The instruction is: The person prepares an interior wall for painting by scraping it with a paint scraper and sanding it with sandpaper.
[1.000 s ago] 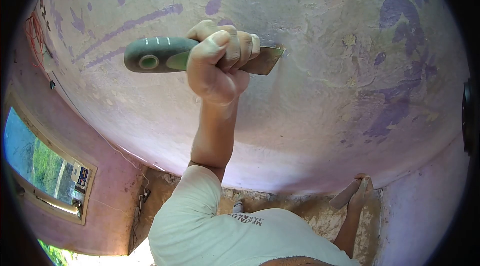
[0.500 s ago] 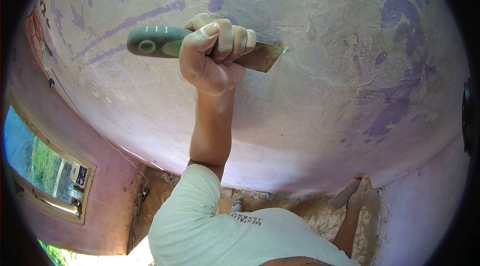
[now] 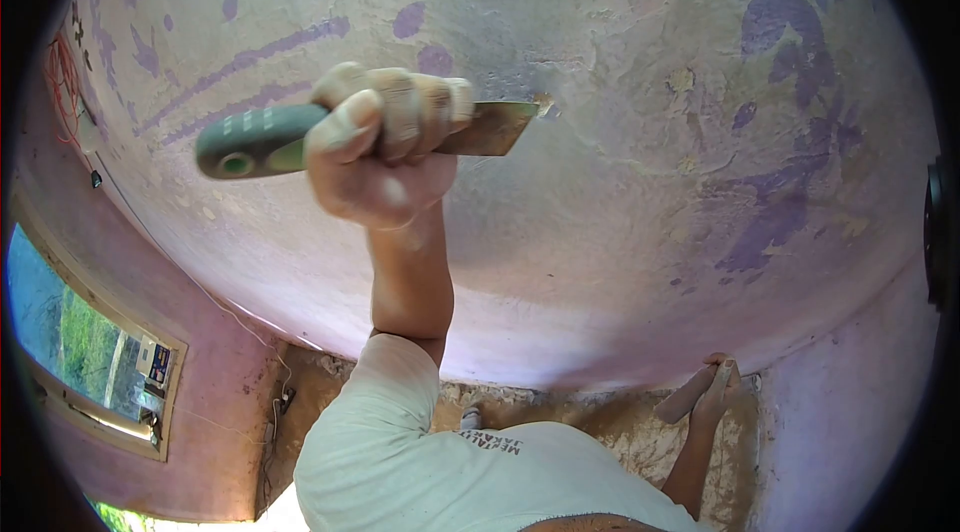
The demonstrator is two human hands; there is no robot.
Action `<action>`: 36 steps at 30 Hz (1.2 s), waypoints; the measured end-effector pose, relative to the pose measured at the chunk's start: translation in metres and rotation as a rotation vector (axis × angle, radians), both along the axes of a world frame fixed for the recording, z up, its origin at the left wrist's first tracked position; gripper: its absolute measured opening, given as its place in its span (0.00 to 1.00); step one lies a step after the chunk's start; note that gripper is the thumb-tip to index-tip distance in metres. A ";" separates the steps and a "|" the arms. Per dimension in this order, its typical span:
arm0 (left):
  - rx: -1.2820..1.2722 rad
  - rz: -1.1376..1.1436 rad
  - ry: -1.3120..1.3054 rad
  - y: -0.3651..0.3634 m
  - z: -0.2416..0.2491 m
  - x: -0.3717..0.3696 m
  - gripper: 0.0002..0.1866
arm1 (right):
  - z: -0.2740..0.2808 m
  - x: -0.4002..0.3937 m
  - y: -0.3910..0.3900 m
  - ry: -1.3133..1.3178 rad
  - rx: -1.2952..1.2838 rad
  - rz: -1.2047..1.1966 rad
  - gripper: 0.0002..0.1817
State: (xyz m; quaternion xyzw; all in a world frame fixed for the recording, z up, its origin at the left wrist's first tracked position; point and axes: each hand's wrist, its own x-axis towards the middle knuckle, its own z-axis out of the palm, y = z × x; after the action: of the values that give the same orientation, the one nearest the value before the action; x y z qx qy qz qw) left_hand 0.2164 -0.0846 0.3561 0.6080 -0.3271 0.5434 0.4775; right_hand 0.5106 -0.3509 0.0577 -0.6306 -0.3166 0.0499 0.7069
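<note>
My left hand (image 3: pixel 385 147), raised in front of the wall, is wrapped round a putty knife (image 3: pixel 490 129) with a green-and-grey handle. The knife's handle points left out of the fist, and the metal blade points right. Its tip is right at a small chipped spot (image 3: pixel 546 106) in the wall surface. Low at the right, my right hand (image 3: pixel 716 392) grips a flat grey blade-like tool (image 3: pixel 685 398), held close in front of the wall's foot. My left fist is slightly blurred by motion.
The wall (image 3: pixel 600 232) is pale and patchy, with purple leaf patterns (image 3: pixel 785 22) and rough plaster. A window (image 3: pixel 85 332) with small items on its sill is at the left. An orange cord (image 3: pixel 62 82) hangs at upper left. Below lies a brown, dirty floor (image 3: pixel 640 432).
My left hand and the putty knife have shifted left and down in view, and the handle end has dropped. The wall also slid slightly left. My right hand has barely moved.
</note>
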 end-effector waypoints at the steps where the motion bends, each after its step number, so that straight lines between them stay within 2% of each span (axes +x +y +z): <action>1: 0.002 -0.001 -0.008 0.000 0.002 -0.003 0.12 | -0.001 0.000 -0.001 0.003 0.002 -0.005 0.25; 3: -0.032 0.030 0.029 0.006 0.000 0.008 0.12 | 0.001 -0.001 -0.002 -0.001 -0.007 0.024 0.25; 7: -0.013 -0.073 -0.068 -0.001 0.001 -0.009 0.12 | 0.002 -0.001 -0.001 0.015 -0.012 0.044 0.25; 10: -0.194 0.098 0.028 -0.005 -0.008 0.020 0.13 | 0.003 -0.003 0.003 -0.004 0.001 0.045 0.25; 11: -0.112 0.017 0.099 0.004 -0.011 0.024 0.13 | 0.003 -0.004 0.003 -0.010 -0.004 0.039 0.25; 14: -0.031 -0.005 -0.074 -0.007 -0.004 0.004 0.12 | 0.002 0.000 0.003 -0.009 -0.005 0.026 0.25; 15: -0.033 -0.051 -0.082 -0.006 -0.003 -0.002 0.12 | 0.002 0.000 0.001 0.010 -0.008 0.033 0.25; 18: -0.073 0.022 0.060 -0.005 -0.005 0.020 0.12 | 0.001 -0.003 -0.002 -0.006 -0.018 0.021 0.24; 19: -0.085 0.071 0.026 -0.014 -0.004 0.018 0.12 | 0.002 -0.002 -0.001 -0.028 -0.017 0.013 0.24; 22: -0.048 0.001 -0.021 -0.006 -0.002 0.010 0.11 | 0.000 0.000 -0.003 0.003 -0.033 -0.001 0.24; 23: -0.106 0.022 0.002 -0.004 -0.004 0.016 0.11 | -0.001 -0.001 -0.004 -0.012 -0.034 0.004 0.24; 27: 0.094 0.080 -0.062 -0.027 -0.003 -0.003 0.12 | -0.003 0.002 0.001 0.006 -0.008 0.019 0.24; 30: 0.147 0.483 -0.023 -0.038 -0.015 0.022 0.17 | 0.000 -0.002 0.000 0.048 -0.011 0.024 0.24; 32: 0.343 0.608 0.037 -0.046 -0.024 0.026 0.19 | 0.004 -0.003 0.002 0.035 -0.010 0.018 0.24; 33: 0.552 0.574 0.055 -0.047 -0.019 0.026 0.19 | 0.004 -0.003 0.003 0.017 -0.011 0.012 0.24; 36: 0.848 0.724 0.133 -0.056 -0.018 0.034 0.16 | 0.001 -0.001 0.000 -0.014 -0.016 -0.006 0.24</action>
State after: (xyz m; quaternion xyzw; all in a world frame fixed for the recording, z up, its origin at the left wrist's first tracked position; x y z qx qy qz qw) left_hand 0.2500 -0.1410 0.3377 0.8534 -0.2565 0.4538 -0.0064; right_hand 0.5096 -0.3508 0.0587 -0.6376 -0.3193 0.0460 0.6996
